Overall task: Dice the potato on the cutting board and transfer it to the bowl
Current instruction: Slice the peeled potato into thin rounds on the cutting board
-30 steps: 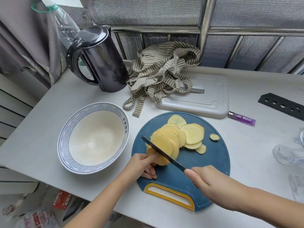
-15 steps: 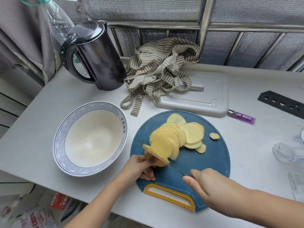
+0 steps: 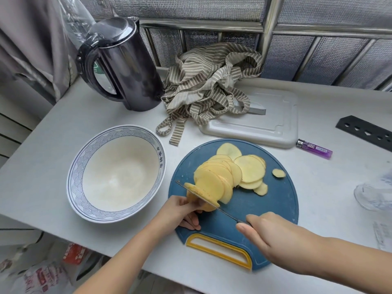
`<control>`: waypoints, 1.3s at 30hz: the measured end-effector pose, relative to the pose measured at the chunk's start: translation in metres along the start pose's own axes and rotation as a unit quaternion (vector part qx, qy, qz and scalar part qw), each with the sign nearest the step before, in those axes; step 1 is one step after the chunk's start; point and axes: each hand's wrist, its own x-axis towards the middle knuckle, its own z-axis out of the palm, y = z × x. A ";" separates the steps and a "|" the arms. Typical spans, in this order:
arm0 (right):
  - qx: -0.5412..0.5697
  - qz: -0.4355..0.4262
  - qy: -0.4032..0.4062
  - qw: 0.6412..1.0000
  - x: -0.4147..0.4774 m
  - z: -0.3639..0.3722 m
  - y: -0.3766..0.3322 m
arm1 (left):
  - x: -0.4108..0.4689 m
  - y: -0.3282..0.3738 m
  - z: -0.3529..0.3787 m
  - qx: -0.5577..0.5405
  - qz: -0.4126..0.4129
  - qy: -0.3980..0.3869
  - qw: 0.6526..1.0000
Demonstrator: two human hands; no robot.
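Observation:
A round blue cutting board (image 3: 273, 206) with a yellow handle lies near the table's front edge. On it a fan of thin yellow potato slices (image 3: 250, 171) leans against the uncut potato end (image 3: 194, 197). My left hand (image 3: 180, 211) grips that end from the left. My right hand (image 3: 273, 236) grips the handle of a thin knife (image 3: 220, 210), whose blade lies across the top of the potato end. An empty white bowl (image 3: 73, 177) with a blue patterned rim stands left of the board.
A black kettle (image 3: 127, 66) stands at the back left, a striped cloth (image 3: 207, 85) beside it on a white board (image 3: 275, 128). A purple lighter (image 3: 315, 148), a black strip (image 3: 364, 131) and a clear glass thing (image 3: 373, 198) lie to the right.
The knife blade has come down from above the slices onto the potato end and cut into it. My left hand has kept its hold. The camera shifted slightly.

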 end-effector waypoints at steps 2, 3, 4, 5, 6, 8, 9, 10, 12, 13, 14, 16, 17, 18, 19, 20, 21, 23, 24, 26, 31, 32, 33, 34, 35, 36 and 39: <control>0.001 -0.002 0.004 1.000 0.000 -0.002 0.000 | -0.001 0.000 -0.001 0.003 0.001 -0.004 1.000; 0.001 -0.003 0.006 1.000 0.000 -0.003 0.000 | -0.002 0.000 -0.001 0.004 0.001 -0.005 1.000; 0.001 -0.003 0.007 1.000 0.000 -0.003 0.000 | -0.002 0.000 -0.002 0.004 0.001 -0.006 1.000; 0.002 -0.002 0.007 1.000 0.000 -0.003 0.000 | -0.002 0.000 -0.002 0.004 0.002 -0.008 1.000; 0.001 -0.002 0.006 1.000 0.000 -0.004 0.000 | -0.002 0.000 -0.002 0.004 0.003 -0.010 1.000; 0.001 -0.003 0.002 1.000 0.001 -0.004 -0.001 | -0.002 -0.002 -0.003 0.007 0.006 -0.016 1.000; 0.003 -0.003 0.000 1.000 0.001 -0.004 -0.001 | -0.003 -0.002 -0.003 0.009 0.007 -0.018 1.000; 0.005 -0.004 -0.002 1.000 0.001 -0.005 -0.001 | -0.003 -0.001 -0.003 0.011 0.007 -0.021 1.000; 0.006 -0.009 -0.005 1.000 0.002 -0.005 0.001 | -0.004 0.000 -0.003 0.012 0.010 -0.026 1.000; 0.006 -0.010 -0.005 1.000 0.002 -0.006 0.001 | -0.003 -0.001 -0.003 0.013 0.011 -0.027 0.999; 0.007 -0.011 -0.004 1.000 0.003 -0.006 0.001 | -0.003 -0.001 -0.003 0.014 0.012 -0.026 0.999; 0.007 -0.013 -0.003 1.000 0.006 -0.004 0.000 | -0.003 -0.002 -0.003 0.028 0.015 -0.028 0.999; 0.005 -0.016 -0.002 1.000 0.009 -0.003 0.000 | -0.004 -0.002 -0.002 0.039 0.018 -0.028 0.999; 0.002 -0.019 -0.001 1.000 0.010 -0.003 -0.001 | -0.005 -0.003 -0.001 0.046 0.022 -0.025 0.998; 0.002 -0.021 0.001 1.000 0.012 -0.002 -0.002 | -0.006 -0.004 0.000 0.048 0.025 -0.021 0.998; 0.004 -0.020 0.002 1.000 0.013 -0.002 -0.002 | -0.006 -0.004 0.000 0.049 0.027 -0.017 0.998; 0.006 -0.019 0.002 1.000 0.014 -0.001 -0.001 | -0.006 -0.004 0.000 0.050 0.029 -0.015 0.998; 0.007 -0.020 -0.002 1.000 0.013 0.001 0.001 | -0.005 -0.005 -0.002 0.049 0.026 -0.019 0.998; 0.007 -0.021 -0.001 1.000 0.012 0.003 0.002 | -0.004 -0.005 -0.003 0.047 0.025 -0.026 0.998; 0.006 -0.025 0.011 1.000 0.012 0.009 0.006 | -0.003 -0.006 -0.006 0.040 0.024 -0.038 0.998; 0.019 -0.036 0.023 0.999 0.009 0.013 0.011 | -0.005 -0.004 -0.005 0.032 0.023 -0.048 0.998; 0.020 -0.036 0.020 0.999 0.009 0.012 0.011 | -0.005 -0.004 -0.005 0.030 0.023 -0.048 0.998; 0.022 -0.038 0.016 0.999 0.010 0.010 0.011 | -0.004 -0.004 -0.005 0.030 0.023 -0.046 0.998; 0.024 -0.038 0.012 0.999 0.010 0.009 0.011 | -0.005 -0.004 -0.006 0.032 0.023 -0.045 0.998; 0.023 -0.039 0.008 0.999 0.010 0.008 0.011 | -0.004 -0.004 -0.005 0.035 0.024 -0.045 0.998; 0.021 -0.039 0.004 0.999 0.010 0.007 0.011 | -0.004 -0.004 -0.005 0.038 0.025 -0.045 0.998; 0.024 -0.039 0.003 0.999 0.013 0.009 0.011 | -0.003 -0.006 -0.005 0.040 0.031 -0.044 0.998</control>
